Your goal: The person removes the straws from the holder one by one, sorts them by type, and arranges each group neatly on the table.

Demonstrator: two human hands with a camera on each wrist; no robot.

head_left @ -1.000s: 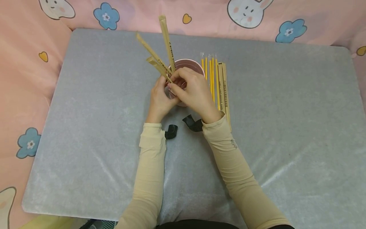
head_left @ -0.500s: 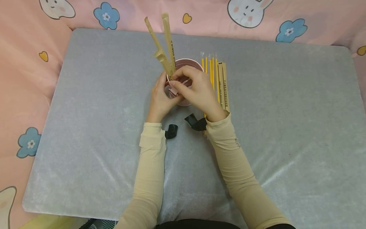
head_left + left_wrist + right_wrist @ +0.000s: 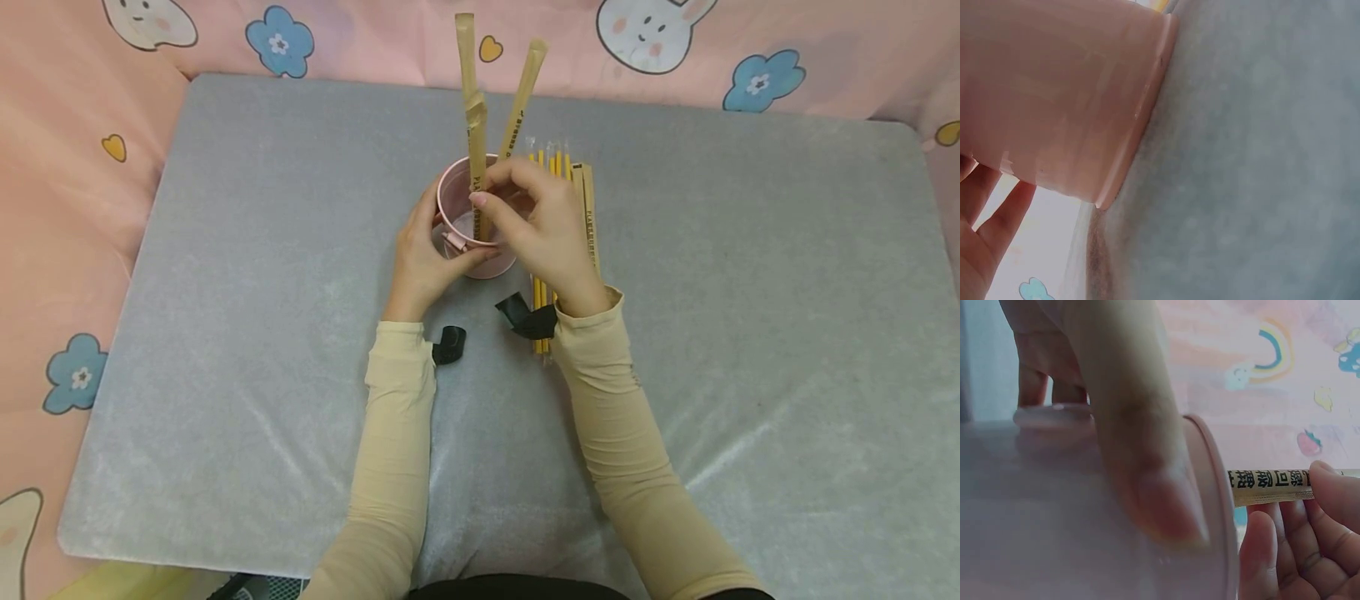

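Observation:
A small pink pail point(image 3: 491, 265) stands on the grey table. My left hand point(image 3: 420, 262) holds it from the left, thumb across the front near the rim and fingers behind; in the left wrist view its fingers touch the pail's wall. With thumb and fingertips, my right hand point(image 3: 551, 225) pinches a paper-wrapped straw point(image 3: 477, 167) over the pail's mouth, its lower end inside. Another paper-wrapped straw point(image 3: 465, 50) rises just behind it, and a third wrapped straw point(image 3: 522, 96) leans right, its lower part hidden by the right hand. The right wrist view shows the pinched straw point(image 3: 1272, 482) close beyond the rim.
Right of the pail lie several yellow straws point(image 3: 537, 287) in clear wrappers, side by side with paper-wrapped straws point(image 3: 590, 221), partly hidden under the right hand and wrist. Black straps point(image 3: 450, 344) stick out at the wrists. A pink patterned curtain point(image 3: 525, 42) borders the table point(image 3: 262, 250).
The paper-wrapped straws have swung from leaning left to standing upright, one now leaning right. My right hand has shifted right, exposing more of the pail's mouth. The left hand stays in place.

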